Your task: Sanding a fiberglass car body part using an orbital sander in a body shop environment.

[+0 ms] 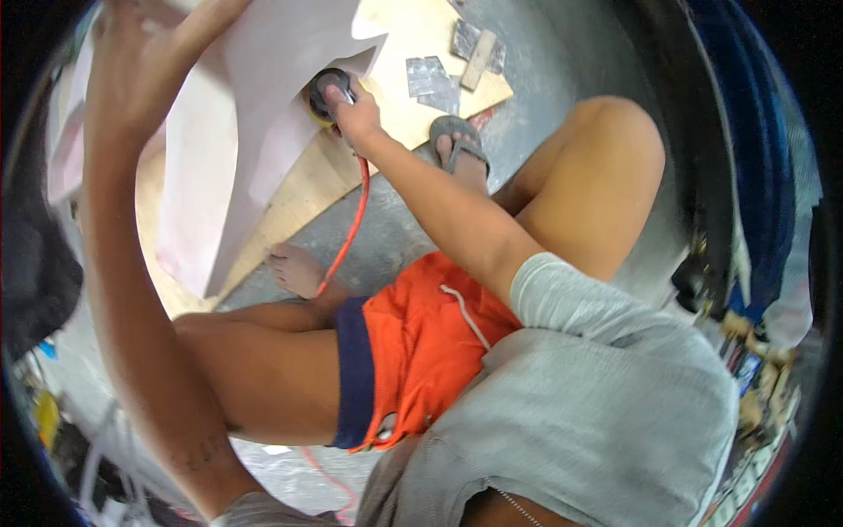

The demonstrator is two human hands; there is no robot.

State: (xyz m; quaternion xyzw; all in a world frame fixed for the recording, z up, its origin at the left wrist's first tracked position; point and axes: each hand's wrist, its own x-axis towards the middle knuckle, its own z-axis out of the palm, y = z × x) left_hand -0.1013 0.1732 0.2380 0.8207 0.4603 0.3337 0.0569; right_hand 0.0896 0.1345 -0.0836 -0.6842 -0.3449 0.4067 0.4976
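My right hand [358,114] is wrapped round a black round air sander [318,104], its thumb on top. A red hose [351,230] runs down from the tool toward my bare foot. The sander is at the edge of a large, curved white-pink panel [263,70] with pointed ends; whether its pad touches the panel I cannot tell. My left hand [140,53] is at the panel's far left, thumb stretched away from the fingers. The top edge of the picture cuts off part of that hand.
The panel lies over a plywood board [307,184] on the grey floor. Dark grey sheets [428,77] and a small wooden block [478,61] are at the board's far right. My bent legs flank the work; one foot wears a flip-flop [452,132]. Clutter lines the right rim.
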